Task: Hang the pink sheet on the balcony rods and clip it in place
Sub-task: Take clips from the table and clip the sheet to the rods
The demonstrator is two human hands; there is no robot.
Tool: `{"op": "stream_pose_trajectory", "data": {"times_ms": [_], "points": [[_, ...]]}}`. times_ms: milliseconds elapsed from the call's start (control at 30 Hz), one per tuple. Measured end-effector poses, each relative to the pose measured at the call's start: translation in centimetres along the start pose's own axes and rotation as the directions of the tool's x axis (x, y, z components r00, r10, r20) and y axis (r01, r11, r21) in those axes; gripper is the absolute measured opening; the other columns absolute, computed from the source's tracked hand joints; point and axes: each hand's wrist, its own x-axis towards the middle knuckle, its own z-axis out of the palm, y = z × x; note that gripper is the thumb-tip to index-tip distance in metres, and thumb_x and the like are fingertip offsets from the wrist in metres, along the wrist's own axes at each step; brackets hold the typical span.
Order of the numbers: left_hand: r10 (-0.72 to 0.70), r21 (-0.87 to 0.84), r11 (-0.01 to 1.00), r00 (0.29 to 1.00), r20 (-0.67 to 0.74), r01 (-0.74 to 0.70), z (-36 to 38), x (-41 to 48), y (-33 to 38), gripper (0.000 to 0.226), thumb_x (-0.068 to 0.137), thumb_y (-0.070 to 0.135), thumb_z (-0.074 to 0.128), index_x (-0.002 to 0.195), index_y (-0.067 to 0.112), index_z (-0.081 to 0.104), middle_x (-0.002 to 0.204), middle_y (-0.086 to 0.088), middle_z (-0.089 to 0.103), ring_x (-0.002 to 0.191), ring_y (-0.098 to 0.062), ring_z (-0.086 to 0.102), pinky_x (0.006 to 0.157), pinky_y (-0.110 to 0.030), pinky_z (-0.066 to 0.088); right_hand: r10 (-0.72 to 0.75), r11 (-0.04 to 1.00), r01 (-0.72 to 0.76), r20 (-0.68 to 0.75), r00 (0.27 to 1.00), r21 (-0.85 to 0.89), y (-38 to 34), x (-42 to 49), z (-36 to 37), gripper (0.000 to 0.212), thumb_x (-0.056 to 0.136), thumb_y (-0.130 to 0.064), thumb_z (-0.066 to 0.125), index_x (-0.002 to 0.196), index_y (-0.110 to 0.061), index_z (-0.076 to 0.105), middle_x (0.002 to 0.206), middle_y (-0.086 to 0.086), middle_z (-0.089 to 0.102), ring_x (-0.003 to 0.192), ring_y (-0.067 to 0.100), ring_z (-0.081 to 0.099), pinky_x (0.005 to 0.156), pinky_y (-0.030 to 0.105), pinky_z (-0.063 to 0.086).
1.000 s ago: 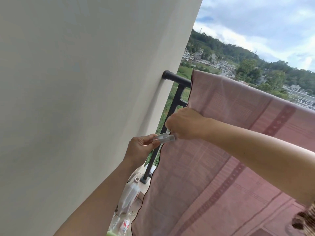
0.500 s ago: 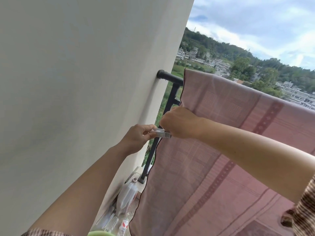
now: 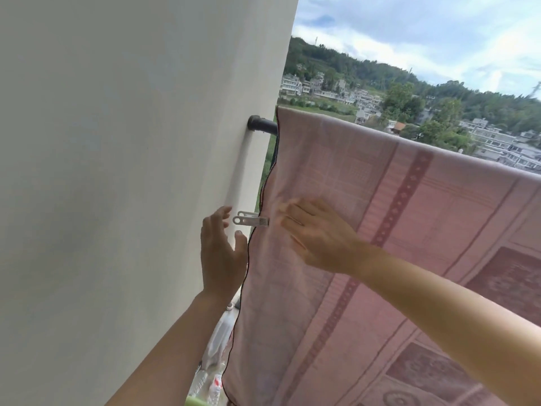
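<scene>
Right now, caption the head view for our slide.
Clip holds pink sheet edge; left hand, right hand open beside it.

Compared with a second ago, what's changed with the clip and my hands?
The left hand let go of the white clip, now left gripping the pink sheet edge alone. The right hand released that edge and opened flat against the sheet. The sheet stays draped over the black rail.
</scene>
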Motion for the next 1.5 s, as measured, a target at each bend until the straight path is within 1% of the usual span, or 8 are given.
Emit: {"op": "stream_pose_trajectory", "data": {"times_ms": [67,133,333,500,700,967,1200,1500], "points": [[0.142,0.02,0.989,0.988,0.058,-0.143,1.0,-1.8,1.4,0.048,0.078,-0.003,0.052,0.121,0.019,0.047,0.112,0.008,0.046,0.108,-0.02,0.051,0.091,-0.035,0.047,0.102,0.993,-0.099,-0.049,0.994,0.069,0.2,-3.5,-0.3,0.029,0.071,-0.008,0.069,0.099,-0.007,0.066,0.111,0.009,0.065,0.102,0.027,0.06,0.091,0.036,0.042],[0.223,0.04,0.972,0.96,0.169,-0.233,2.7,-3.5,3.3,0.05,0.079,0.0,0.052,0.122,0.023,0.043,0.119,0.0,0.05,0.115,-0.019,0.046,0.097,-0.034,0.044,0.201,0.975,-0.198,-0.021,0.979,0.104,0.6,-7.2,-1.0,0.024,0.078,-0.012,0.063,0.101,-0.006,0.066,0.111,0.009,0.065,0.103,0.026,0.06,0.091,0.035,0.043],[0.355,0.043,0.913,0.841,0.408,-0.406,9.5,-11.8,10.7,0.044,0.08,-0.003,0.056,0.122,0.011,0.05,0.124,-0.009,0.052,0.113,-0.021,0.043,0.093,-0.03,0.043,0.464,0.866,-0.479,0.125,0.877,0.143,1.7,-21.4,-6.1,0.03,0.084,-0.021,0.061,0.112,-0.009,0.063,0.113,0.005,0.064,0.105,0.025,0.06,0.088,0.036,0.047],[0.293,0.085,0.892,0.712,0.638,-0.443,15.6,-22.3,19.1,0.047,0.089,0.014,0.05,0.136,0.013,0.042,0.136,-0.01,0.044,0.127,-0.031,0.035,0.103,-0.046,0.037,0.663,0.719,-0.692,0.238,0.709,0.059,1.8,-38.0,-11.7,0.039,0.085,-0.025,0.062,0.121,-0.008,0.06,0.119,0.007,0.064,0.107,0.029,0.06,0.09,0.041,0.049],[0.321,-0.03,0.856,0.485,0.813,-0.516,24.9,-36.6,30.8,0.052,0.092,0.025,0.046,0.142,0.017,0.033,0.15,-0.005,0.028,0.139,-0.026,0.02,0.109,-0.042,0.026,0.847,0.492,-0.859,0.306,0.434,-0.144,1.4,-56.9,-19.2,0.048,0.09,-0.036,0.056,0.131,-0.012,0.051,0.13,0.005,0.056,0.117,0.028,0.053,0.096,0.041,0.041],[0.406,-0.223,0.747,0.165,0.899,-0.627,36.0,-53.3,44.1,0.053,0.092,0.028,0.04,0.143,0.015,0.03,0.149,-0.01,0.027,0.136,-0.029,0.022,0.107,-0.041,0.03,0.961,0.165,-0.9,0.271,0.055,-0.403,2.1,-76.5,-27.1,0.048,0.089,-0.041,0.051,0.129,-0.015,0.047,0.126,0.006,0.052,0.118,0.028,0.046,0.092,0.041,0.035],[0.483,-0.389,0.667,-0.03,0.875,-0.636,45.8,-66.8,53.2,0.053,0.094,0.029,0.038,0.144,0.015,0.028,0.149,-0.013,0.027,0.138,-0.03,0.021,0.108,-0.043,0.028,0.95,-0.054,-0.845,0.232,-0.207,-0.532,3.1,-91.8,-29.8,0.048,0.088,-0.041,0.046,0.129,-0.016,0.045,0.127,0.004,0.048,0.117,0.026,0.044,0.092,0.044,0.035],[0.514,-0.526,0.61,-0.209,0.832,-0.593,61.7,-83.0,65.7,0.055,0.091,0.034,0.04,0.143,0.015,0.03,0.148,-0.014,0.029,0.135,-0.032,0.026,0.106,-0.042,0.03,0.859,-0.314,-0.717,0.136,-0.494,-0.622,9.4,-112.8,-35.4,0.05,0.088,-0.042,0.048,0.13,-0.016,0.042,0.132,0.007,0.045,0.121,0.029,0.041,0.094,0.049,0.034]]}}
